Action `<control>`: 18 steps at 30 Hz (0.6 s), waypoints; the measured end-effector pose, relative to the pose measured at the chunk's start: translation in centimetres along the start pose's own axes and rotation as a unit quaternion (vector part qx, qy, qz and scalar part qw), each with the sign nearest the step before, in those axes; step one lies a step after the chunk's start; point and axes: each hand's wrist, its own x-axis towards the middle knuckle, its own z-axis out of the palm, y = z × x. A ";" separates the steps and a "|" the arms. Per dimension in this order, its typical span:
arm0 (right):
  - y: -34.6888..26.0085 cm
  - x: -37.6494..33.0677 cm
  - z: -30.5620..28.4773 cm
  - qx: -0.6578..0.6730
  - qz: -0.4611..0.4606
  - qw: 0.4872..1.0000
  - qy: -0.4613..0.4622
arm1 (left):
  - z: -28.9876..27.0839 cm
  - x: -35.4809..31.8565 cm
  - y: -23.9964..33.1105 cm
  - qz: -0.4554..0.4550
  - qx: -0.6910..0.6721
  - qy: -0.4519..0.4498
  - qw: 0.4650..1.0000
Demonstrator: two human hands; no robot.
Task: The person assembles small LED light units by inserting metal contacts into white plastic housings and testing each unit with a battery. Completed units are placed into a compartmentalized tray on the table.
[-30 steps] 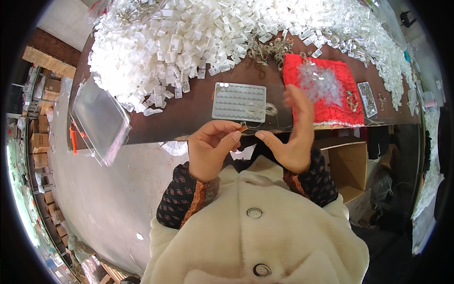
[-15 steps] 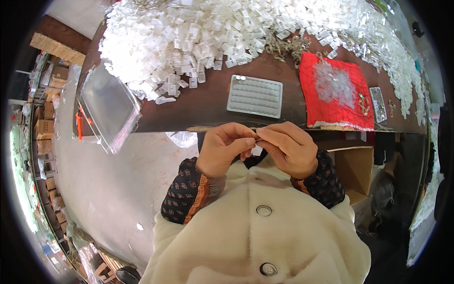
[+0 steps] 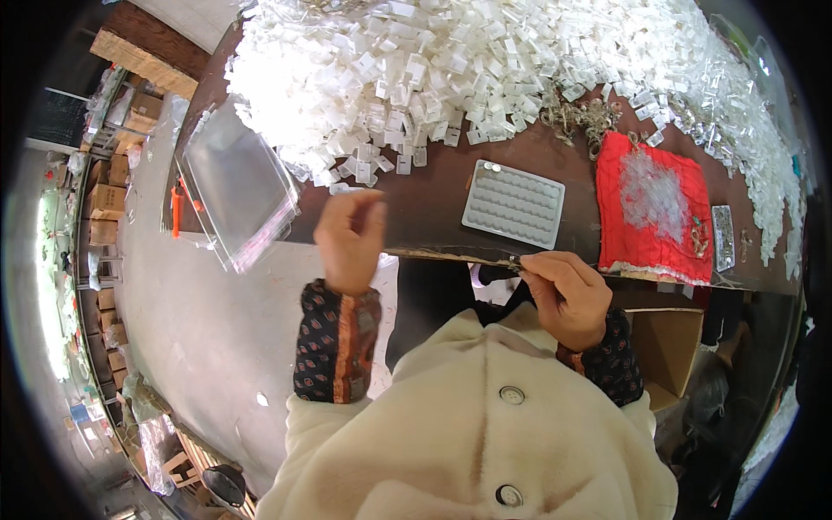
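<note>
My right hand (image 3: 568,299) is at the table's front edge, thumb and forefinger pinched on a small dark metallic piece (image 3: 515,262) whose kind is too small to make out. My left hand (image 3: 349,241) hovers over the table edge, just short of a large heap of small white plastic pieces (image 3: 381,78). Its fingers look curled and are smeared by motion, so any contents stay hidden. Between the hands and farther back lies a grey ridged tray (image 3: 513,204) with a few small white discs (image 3: 492,167) at its far left corner.
A red cloth (image 3: 620,247) bearing small clear pieces (image 3: 654,195) lies on the right, beside a small box of shiny parts (image 3: 723,237). Clear plastic sheets (image 3: 238,178) and an orange-handled tool (image 3: 177,208) lie left. A cardboard box (image 3: 667,351) stands under the table.
My hands have parted. The left has let go of the small piece and swung left and forward toward the white heap; the right still pinches the piece. The whole view has shifted slightly.
</note>
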 end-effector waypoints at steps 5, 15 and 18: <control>0.0 -0.1 0.6 0.030 0.043 0.999 0.001 | -2.5 2.5 -4.4 0.104 0.267 0.011 0.958; -1.4 0.3 -0.4 0.203 0.180 0.962 -0.029 | -0.1 -0.7 0.3 -0.026 -0.063 -0.020 0.997; -2.2 0.5 -0.1 0.406 0.306 0.861 -0.024 | 3.4 -4.2 3.9 -0.109 -0.338 -0.127 0.926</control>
